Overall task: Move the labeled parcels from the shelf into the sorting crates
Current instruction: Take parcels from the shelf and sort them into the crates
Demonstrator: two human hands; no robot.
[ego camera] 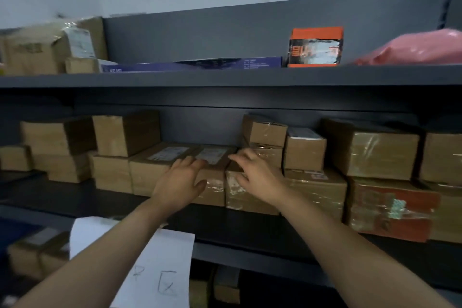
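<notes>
On the middle shelf [225, 222] stand several brown cardboard parcels. A small labeled parcel [215, 172] sits at the centre, with a white label on its top. My left hand [181, 182] reaches out with fingers spread at the parcel's left side, thumb near its front face. At the parcel's right side, my right hand [252, 175] has its fingers spread over the gap toward a taped parcel [250, 197]. Neither hand visibly grips anything. To the left lies a wider labeled parcel [155, 167].
The top shelf [225, 77] carries an orange box [315, 47], a flat blue box [195, 65], a pink bag [420, 50] and brown boxes at the left. A white paper sign [150, 270] hangs at the shelf front. More parcels fill the lower shelf and the right side.
</notes>
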